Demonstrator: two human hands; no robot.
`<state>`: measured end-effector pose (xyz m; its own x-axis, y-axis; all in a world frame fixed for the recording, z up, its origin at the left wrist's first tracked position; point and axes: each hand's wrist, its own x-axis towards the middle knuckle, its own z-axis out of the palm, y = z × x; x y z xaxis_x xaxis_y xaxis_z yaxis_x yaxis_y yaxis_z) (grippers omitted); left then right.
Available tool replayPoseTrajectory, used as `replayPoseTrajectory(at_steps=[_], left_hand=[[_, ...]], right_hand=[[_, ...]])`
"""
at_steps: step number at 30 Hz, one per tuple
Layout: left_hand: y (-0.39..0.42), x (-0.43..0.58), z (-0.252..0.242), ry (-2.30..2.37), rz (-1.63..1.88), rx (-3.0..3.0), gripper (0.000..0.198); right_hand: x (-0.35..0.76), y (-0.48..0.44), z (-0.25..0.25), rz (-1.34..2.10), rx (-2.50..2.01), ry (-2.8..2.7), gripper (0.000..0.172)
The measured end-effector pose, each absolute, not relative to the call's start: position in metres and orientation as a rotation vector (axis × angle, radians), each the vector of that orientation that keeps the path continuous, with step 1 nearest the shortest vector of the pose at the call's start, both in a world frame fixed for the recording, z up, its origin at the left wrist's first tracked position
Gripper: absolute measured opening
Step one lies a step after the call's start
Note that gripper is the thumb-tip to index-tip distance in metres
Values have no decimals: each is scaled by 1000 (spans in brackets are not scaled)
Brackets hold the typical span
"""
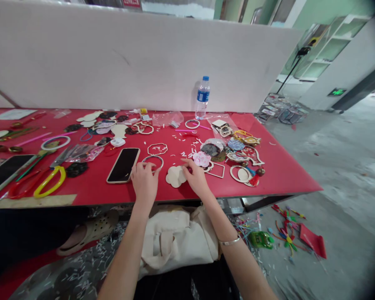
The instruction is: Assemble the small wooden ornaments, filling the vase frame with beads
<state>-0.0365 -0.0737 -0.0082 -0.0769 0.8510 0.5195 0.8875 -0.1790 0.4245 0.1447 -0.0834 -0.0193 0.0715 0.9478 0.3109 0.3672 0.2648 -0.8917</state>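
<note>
The right hand (195, 173) reaches to the plain, pale flower-shaped piece (175, 177), with its thumb and index finger at the piece's right edge; whether they pinch it or merely rest there I cannot tell. That piece lies on the red counter (278, 175) near its front edge, between the two hands. The left hand (145, 177) bends its fingers over the near side of a round hoop (153, 156), and its grip on the hoop is likewise unclear.

Just left of the left hand lies a dark-screened smartphone (123, 166). Beyond the hoop sits a thin frame with notched corners (166, 148), and a pink-patterned flower-shaped piece (201, 158) lies just past the right hand. Farther right are a rectangular frame (223, 171), a pale ring (232, 173) and a red tassel (255, 180). A capped water bottle (202, 99) stands upright near the white partition (128, 62). Scissors with yellow handles (51, 182) lie toward the left (only part of them shows clearly). A cream cloth bag (184, 233) is below the counter's edge, between the forearms, the right one wearing a bracelet (229, 241).
</note>
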Motion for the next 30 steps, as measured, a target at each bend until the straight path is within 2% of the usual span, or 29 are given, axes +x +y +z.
replayPoseTrajectory(at_steps=[3, 8, 13, 19, 24, 30], left_hand=[[-71, -39, -13, -1975, -921, -2098, 17], [-72, -37, -14, -1915, -967, -2107, 17], [-78, -36, -5, -1590, -1143, -2453, 14], [-82, -36, -3, -1392, -1280, -2658, 19], [-81, -35, -4, -1417, -1178, -2654, 30], [-80, -36, -8, -1467, -1227, -2562, 30]], right_hand=[[145, -81, -23, 666, -1337, -1466, 31], [145, -78, -26, 516, -1350, -1510, 28], [145, -82, -17, 432, -1295, -1681, 49], [144, -84, -16, 453, -1326, -1638, 21], [146, -86, -13, 523, -1278, -1459, 21], [145, -89, -10, 545, -1235, -1455, 22]])
